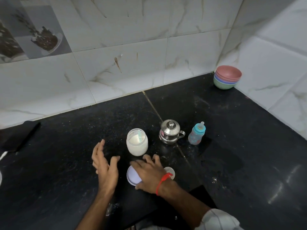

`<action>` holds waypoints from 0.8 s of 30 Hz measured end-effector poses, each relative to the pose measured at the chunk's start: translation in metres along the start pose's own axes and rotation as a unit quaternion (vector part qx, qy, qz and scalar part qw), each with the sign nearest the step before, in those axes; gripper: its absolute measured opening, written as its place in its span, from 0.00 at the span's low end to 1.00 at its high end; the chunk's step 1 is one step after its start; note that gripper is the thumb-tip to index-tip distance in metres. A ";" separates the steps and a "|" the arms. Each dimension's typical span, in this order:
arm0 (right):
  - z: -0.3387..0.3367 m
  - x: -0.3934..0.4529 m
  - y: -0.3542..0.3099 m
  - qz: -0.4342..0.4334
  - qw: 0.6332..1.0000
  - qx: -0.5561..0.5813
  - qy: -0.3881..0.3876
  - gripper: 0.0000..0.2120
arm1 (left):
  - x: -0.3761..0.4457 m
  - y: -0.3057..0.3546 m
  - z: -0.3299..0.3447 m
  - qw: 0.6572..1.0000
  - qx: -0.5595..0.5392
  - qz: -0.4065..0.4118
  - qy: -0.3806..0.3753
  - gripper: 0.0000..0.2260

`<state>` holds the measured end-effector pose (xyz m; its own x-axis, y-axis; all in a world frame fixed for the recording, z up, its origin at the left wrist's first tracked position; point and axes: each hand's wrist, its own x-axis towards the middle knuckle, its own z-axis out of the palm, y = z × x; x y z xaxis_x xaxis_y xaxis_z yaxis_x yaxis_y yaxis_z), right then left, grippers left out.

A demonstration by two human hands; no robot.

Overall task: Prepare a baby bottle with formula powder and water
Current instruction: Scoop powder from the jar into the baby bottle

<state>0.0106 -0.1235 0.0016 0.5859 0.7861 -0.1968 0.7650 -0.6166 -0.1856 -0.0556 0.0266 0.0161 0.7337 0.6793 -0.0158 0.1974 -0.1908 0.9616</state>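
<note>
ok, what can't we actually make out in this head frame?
- Purple lid: right hand covers much of it; contact unclear.
- Small clear disc: half hidden by the right wrist; identity unclear.
- Steel pot: lid on, contents unseen.
- Baby bottle: capped, patterned, too small to read fill level.
- Scoop in the powder jar: bowl buried.
- Left hand: motion-blurred.
- Object at the left edge: cut off.

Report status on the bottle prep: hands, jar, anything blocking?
Left hand open, empty, beside powder jar. Right hand flat over the jar lid on the counter. Jar open, scoop inside. Baby bottle capped, untouched; kettle between them.
</note>
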 end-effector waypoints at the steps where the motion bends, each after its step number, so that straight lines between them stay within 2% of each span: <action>1: 0.004 0.004 -0.005 -0.008 1.000 -0.011 -0.012 0.41 | 0.001 -0.002 -0.004 1.000 -0.008 0.003 -0.001 0.31; 4: 0.008 0.008 -0.006 -0.014 0.999 -0.010 -0.034 0.40 | 0.004 -0.008 -0.011 0.999 -0.031 0.029 -0.013 0.19; 6: 0.004 0.003 0.002 -0.020 0.999 0.031 -0.005 0.36 | -0.001 -0.005 -0.009 0.997 -0.011 0.075 -0.004 0.16; 9: -0.013 -0.013 0.032 0.016 0.977 0.109 0.185 0.23 | -0.016 0.009 0.001 0.989 0.014 0.147 -0.003 0.14; 12: -0.034 -0.032 0.077 0.127 0.893 0.197 0.386 0.13 | -0.031 0.015 0.021 0.979 0.000 0.198 -0.055 0.12; 13: -0.041 -0.039 0.091 0.175 0.862 0.214 0.426 0.11 | -0.036 0.015 0.030 0.975 0.001 0.205 -0.081 0.11; 15: -0.050 -0.048 0.118 0.263 0.806 0.233 0.477 0.15 | -0.045 0.017 0.047 0.970 0.010 0.206 -0.129 0.10; 17: -0.052 -0.055 0.143 0.331 0.759 0.273 0.490 0.25 | -0.053 0.019 0.062 0.965 0.017 0.204 -0.163 0.11; 18: -0.051 -0.056 0.155 0.354 0.750 0.291 0.478 0.32 | -0.055 0.021 0.068 0.962 0.019 0.210 -0.176 0.11; 20: -0.048 -0.054 0.177 0.374 0.762 0.319 0.422 0.43 | -0.060 0.025 0.076 0.957 0.026 0.214 -0.196 0.12; 21: -0.047 -0.052 0.184 0.374 0.774 0.332 0.388 0.46 | -0.062 0.027 0.078 0.955 0.028 0.213 -0.203 0.13; 22: -0.046 -0.048 0.190 0.370 0.786 0.346 0.356 0.45 | -0.064 0.029 0.079 0.954 0.028 0.212 -0.210 0.13; 24: -0.043 -0.042 0.197 0.351 0.790 0.383 0.326 0.35 | -0.066 0.031 0.081 0.952 0.035 0.207 -0.225 0.13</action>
<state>0.1486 -0.2761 0.0146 0.9980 -0.0601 -0.0194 -0.0497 -0.5584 -0.8281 -0.0456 -0.0815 0.0253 0.9586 0.1670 0.2305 -0.1384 -0.4339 0.8903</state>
